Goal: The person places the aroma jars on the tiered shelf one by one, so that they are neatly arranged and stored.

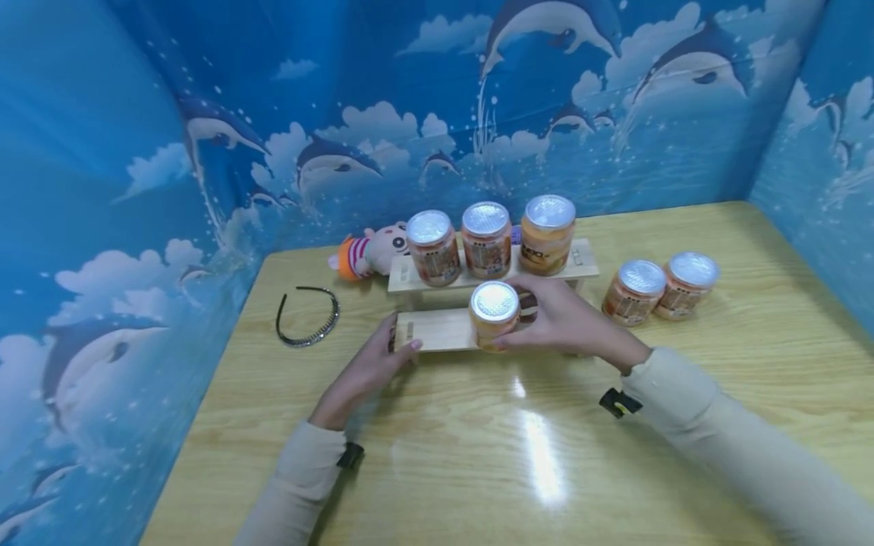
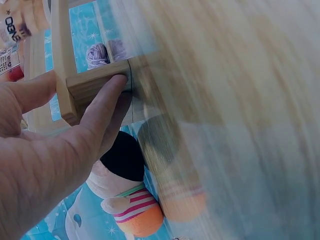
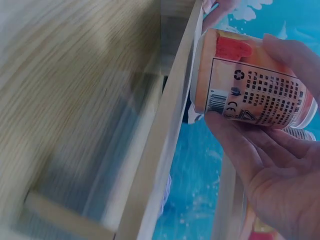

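Right hand (image 1: 558,315) grips can (image 1: 495,315) at near shelf (image 1: 440,331); left hand (image 1: 372,362) grips shelf's left end. Three cans (image 1: 486,246) stand on far shelf (image 1: 583,262).

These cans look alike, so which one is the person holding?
The only can at the front shelf, gripped by the right hand; three others stand on the rear shelf, two more on the table.

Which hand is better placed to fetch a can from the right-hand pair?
Probably the right hand, after releasing its can: it is nearer that pair, while the left hand grips the front shelf.
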`<state>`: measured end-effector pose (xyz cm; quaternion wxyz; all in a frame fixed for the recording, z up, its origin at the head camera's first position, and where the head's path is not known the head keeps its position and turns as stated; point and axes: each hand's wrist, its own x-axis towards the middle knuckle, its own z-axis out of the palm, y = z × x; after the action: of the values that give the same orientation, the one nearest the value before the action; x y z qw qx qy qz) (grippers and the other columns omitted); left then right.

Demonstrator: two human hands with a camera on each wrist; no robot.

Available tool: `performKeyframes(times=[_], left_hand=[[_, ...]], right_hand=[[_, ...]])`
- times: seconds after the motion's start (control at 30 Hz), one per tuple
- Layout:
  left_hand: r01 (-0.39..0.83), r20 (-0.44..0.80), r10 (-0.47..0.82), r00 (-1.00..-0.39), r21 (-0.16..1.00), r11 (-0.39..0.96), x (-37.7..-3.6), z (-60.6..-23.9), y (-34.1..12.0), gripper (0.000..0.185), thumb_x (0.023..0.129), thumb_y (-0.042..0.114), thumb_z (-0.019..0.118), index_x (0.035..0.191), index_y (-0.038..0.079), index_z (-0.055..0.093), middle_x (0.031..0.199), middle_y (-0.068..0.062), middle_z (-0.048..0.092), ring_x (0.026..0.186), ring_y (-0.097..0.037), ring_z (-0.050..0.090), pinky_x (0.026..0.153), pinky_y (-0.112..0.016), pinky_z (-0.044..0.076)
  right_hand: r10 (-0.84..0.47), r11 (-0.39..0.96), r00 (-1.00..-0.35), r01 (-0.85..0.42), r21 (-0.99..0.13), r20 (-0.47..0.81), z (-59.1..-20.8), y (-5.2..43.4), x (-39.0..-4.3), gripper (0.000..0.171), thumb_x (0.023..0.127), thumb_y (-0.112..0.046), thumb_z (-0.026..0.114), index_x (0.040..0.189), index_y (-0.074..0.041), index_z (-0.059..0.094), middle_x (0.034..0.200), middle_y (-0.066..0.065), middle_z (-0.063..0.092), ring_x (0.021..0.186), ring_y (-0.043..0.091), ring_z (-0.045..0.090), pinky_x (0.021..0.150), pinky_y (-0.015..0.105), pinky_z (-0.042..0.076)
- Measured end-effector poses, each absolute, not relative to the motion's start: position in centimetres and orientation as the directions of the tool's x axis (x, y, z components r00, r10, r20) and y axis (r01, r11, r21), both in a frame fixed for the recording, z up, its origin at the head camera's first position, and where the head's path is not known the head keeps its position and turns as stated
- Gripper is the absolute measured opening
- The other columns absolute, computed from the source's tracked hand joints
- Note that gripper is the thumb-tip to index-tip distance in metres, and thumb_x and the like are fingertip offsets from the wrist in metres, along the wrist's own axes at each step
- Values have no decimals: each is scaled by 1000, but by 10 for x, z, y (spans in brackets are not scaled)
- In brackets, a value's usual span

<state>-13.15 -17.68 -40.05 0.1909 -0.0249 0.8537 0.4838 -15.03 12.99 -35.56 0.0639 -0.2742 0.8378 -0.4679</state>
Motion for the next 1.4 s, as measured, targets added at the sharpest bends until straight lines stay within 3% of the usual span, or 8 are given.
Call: performKeyframes(times=[0.5, 0.83, 1.1, 1.4], left_hand=[[-223, -345, 141, -928, 817, 532, -133, -400, -176, 81, 101, 35, 62, 163, 13, 14, 166, -15, 23, 152, -34, 20, 123, -53, 16], [-197, -319, 166, -933, 838, 509, -133, -401, -175, 79, 101, 29, 62, 162, 11, 16, 163, -18, 28, 150, -35, 26, 123, -52, 19], [-161, -288, 186, -939, 849, 503, -132, -402, -176, 78, 102, 26, 62, 161, 6, 16, 162, -21, 28, 149, -37, 27, 123, -52, 20], [-218, -342, 140, -929, 815, 537, -132, -400, -175, 81, 101, 34, 62, 163, 13, 15, 165, -16, 23, 151, -35, 20, 123, -54, 16]], right_hand=[[-539, 424, -836, -378, -823, 106, -359, 87, -161, 82, 72, -27, 94, 137, 1, 54, 122, 12, 68, 109, 27, 67, 92, 40, 58], [-543, 369, -824, -407, -836, 161, -363, 72, -163, 75, 70, -21, 95, 132, 1, 58, 122, 14, 67, 111, 29, 66, 93, 37, 58], [-529, 397, -839, -378, -837, 128, -361, 82, -156, 76, 74, -22, 93, 137, 0, 56, 127, 15, 66, 112, 27, 67, 95, 39, 57], [-500, 392, -860, -330, -859, 102, -359, 114, -137, 72, 80, -24, 89, 138, 1, 55, 134, 20, 62, 115, 34, 65, 97, 43, 56]])
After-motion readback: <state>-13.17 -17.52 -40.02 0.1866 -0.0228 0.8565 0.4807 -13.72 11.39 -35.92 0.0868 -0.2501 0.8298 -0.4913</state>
